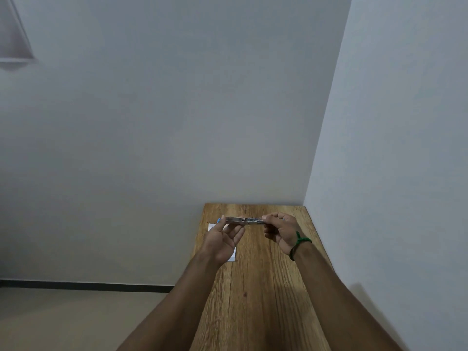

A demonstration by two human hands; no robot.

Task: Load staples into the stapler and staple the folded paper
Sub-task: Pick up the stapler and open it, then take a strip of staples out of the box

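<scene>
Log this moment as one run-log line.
stapler: opened out, midair | left hand: holds its left end | right hand: pinches its right end | paper: lying on table

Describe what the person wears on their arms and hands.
No sleeves show: the left arm and right arm are bare to the frame's edge. The right wrist carries a green thread band with a knot, and beside it a dark beaded bracelet. The left hand and right hand show no gloves; rings are too small to tell.
</scene>
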